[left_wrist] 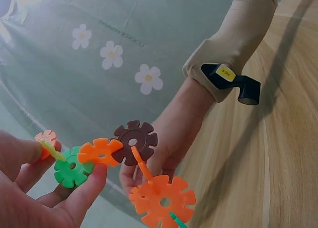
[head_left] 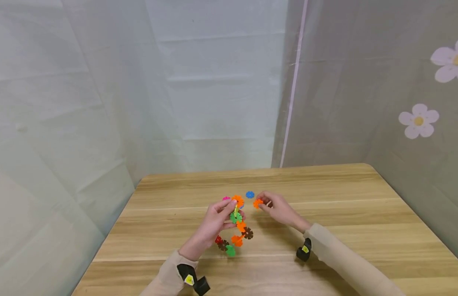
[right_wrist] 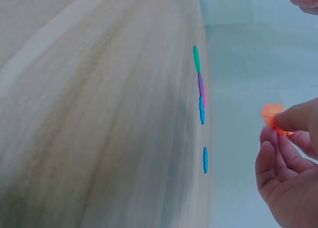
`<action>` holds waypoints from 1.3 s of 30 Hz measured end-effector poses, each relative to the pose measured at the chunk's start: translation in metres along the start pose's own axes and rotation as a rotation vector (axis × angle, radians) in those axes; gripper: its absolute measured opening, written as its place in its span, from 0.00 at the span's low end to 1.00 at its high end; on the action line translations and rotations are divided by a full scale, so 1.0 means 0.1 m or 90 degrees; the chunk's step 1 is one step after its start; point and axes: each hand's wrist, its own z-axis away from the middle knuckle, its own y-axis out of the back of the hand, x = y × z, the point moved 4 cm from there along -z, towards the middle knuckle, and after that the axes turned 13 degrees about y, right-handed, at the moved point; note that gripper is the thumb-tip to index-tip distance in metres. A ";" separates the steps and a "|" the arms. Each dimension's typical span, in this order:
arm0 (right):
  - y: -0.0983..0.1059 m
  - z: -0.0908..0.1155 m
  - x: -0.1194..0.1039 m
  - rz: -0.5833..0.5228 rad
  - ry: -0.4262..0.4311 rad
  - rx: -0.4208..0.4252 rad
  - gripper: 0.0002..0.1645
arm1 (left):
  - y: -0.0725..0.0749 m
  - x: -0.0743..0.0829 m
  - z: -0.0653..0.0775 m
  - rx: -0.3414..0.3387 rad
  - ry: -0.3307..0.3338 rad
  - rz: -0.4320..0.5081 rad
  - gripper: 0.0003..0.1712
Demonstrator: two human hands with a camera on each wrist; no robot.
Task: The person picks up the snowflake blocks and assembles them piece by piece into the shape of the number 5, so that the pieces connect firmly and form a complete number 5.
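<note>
A chain of notched plastic discs, flower-like interlocking pieces, hangs from my left hand [head_left: 214, 220], which pinches it near the top orange disc [head_left: 238, 200]. Below that come a yellow disc, a green disc [head_left: 235, 218], an orange one and a dark brown disc [head_left: 247, 233]. Farther along, the chain curves round to a lower green disc [head_left: 230, 250] and a red disc [head_left: 218, 239]. Just right of the chain, my right hand [head_left: 282, 211] pinches a single orange disc [head_left: 258, 204] between thumb and fingers. The right wrist view shows this loose disc [right_wrist: 272, 110] held above the table.
Beyond the hands, a blue disc [head_left: 249, 194] and a pink disc [head_left: 226, 198] lie on the wooden table [head_left: 169, 230]. Edge-on in the right wrist view are a green disc [right_wrist: 197, 59], a purple one and blue ones. Pale curtains [head_left: 221, 102] hang behind the table.
</note>
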 end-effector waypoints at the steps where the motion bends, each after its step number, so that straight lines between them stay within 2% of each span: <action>1: 0.01 0.00 -0.01 -0.002 0.000 0.004 0.08 | 0.00 0.00 0.00 0.000 0.000 -0.003 0.27; 4: 0.02 0.00 -0.04 -0.015 -0.002 0.014 0.08 | 0.00 -0.02 -0.01 -0.001 0.001 -0.011 0.24; 12: 0.02 0.00 -0.16 -0.056 0.009 0.029 0.09 | 0.00 -0.05 -0.02 -0.006 0.007 -0.010 0.26; 23: 0.03 -0.02 -0.34 -0.035 0.053 0.063 0.11 | -0.01 -0.06 -0.01 -0.016 0.003 -0.007 0.24; 34: 0.07 -0.04 -0.56 -0.042 0.140 0.114 0.13 | 0.01 -0.05 -0.01 0.017 0.006 -0.011 0.25; 39: 0.09 -0.05 -0.64 -0.040 0.172 0.135 0.14 | 0.01 -0.05 -0.02 0.014 0.003 -0.016 0.23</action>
